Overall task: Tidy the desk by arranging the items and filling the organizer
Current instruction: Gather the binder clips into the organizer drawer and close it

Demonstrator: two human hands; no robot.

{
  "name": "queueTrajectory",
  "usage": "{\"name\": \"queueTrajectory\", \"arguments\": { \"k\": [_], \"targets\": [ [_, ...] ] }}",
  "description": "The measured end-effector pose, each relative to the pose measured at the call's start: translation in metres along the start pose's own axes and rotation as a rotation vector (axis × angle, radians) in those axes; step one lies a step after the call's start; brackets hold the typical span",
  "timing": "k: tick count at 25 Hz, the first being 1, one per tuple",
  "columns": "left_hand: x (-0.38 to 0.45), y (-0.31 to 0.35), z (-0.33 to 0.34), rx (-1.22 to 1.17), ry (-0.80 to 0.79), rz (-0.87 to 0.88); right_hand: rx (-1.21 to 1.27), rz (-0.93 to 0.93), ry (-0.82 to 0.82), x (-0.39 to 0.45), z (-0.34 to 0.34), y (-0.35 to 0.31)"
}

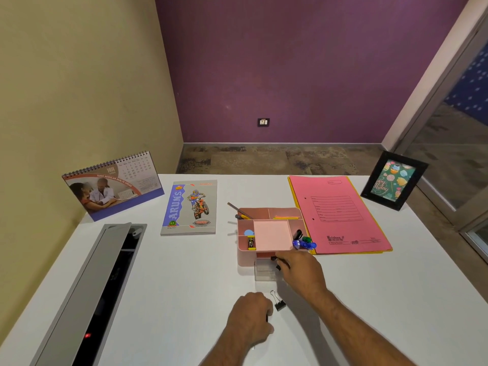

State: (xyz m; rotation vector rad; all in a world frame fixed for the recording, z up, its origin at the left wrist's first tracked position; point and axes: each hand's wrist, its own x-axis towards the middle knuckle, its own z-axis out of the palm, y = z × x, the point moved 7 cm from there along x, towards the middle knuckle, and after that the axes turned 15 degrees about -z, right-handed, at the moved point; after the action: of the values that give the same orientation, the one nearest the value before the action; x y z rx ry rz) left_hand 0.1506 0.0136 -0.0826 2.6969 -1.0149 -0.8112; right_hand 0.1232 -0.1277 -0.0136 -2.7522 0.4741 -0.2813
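**Op:** Right, status. Right hand (299, 269) is at the front of the pink organizer (269, 233), fingers curled round something small and black, looks like a binder clip, over the little clear drawer (265, 272) pulled out at the organizer's base. Grip there: pinching it, I'd say, though the thing itself is mostly hidden.

**Eng:** Left?

**Op:** Left hand (250, 317) rests on the tabletop (184, 286), fingers curled under. Something dark shows at its fingertips; can't tell whether it holds anything.

**Eng:** Next piece?

**Op:** Loose binder clip (279, 302) on the tabletop, just beside the left hand, between it and the drawer. My read: light, stiff steel, springy, not fragile. Wire handles are slippery and swing, so I'd pinch the black body across its flat sides.

**Eng:** Orientation?

**Op:** Lying tilted. Long axis runs from the black body, nearest me and to the right, up to the wire loop, which points away and left, roughly toward the drawer.

**Eng:** Fit?

**Op:** Drawer looks shallow. I'd judge it drops in flat, handles folded.
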Motion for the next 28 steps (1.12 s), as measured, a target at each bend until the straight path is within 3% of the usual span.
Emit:
{"name": "queueTrajectory", "arguments": {
  "k": [10, 13, 19, 24, 28],
  "targets": [
    [-0.001, -0.001, -0.017, -0.070, 0.162, 0.056, 0.150, 0.096, 0.072, -0.014, 0.000, 0.008],
    [-0.003, -0.002, -0.029, -0.235, 0.211, 0.036, 0.180, 0.077, 0.055, -0.021, 0.001, 0.005],
    [-0.012, 0.004, -0.051, -0.647, 0.376, 0.079, 0.487, 0.146, 0.252, -0.036, -0.005, 0.001],
    [-0.017, 0.015, -0.064, -0.527, 0.597, 0.231, 0.941, 0.253, 0.118, -0.039, 0.004, -0.004],
    [-0.017, 0.014, -0.067, -0.544, 0.653, 0.230, 0.965, 0.266, 0.211, -0.033, -0.010, 0.003]
  ]
}}
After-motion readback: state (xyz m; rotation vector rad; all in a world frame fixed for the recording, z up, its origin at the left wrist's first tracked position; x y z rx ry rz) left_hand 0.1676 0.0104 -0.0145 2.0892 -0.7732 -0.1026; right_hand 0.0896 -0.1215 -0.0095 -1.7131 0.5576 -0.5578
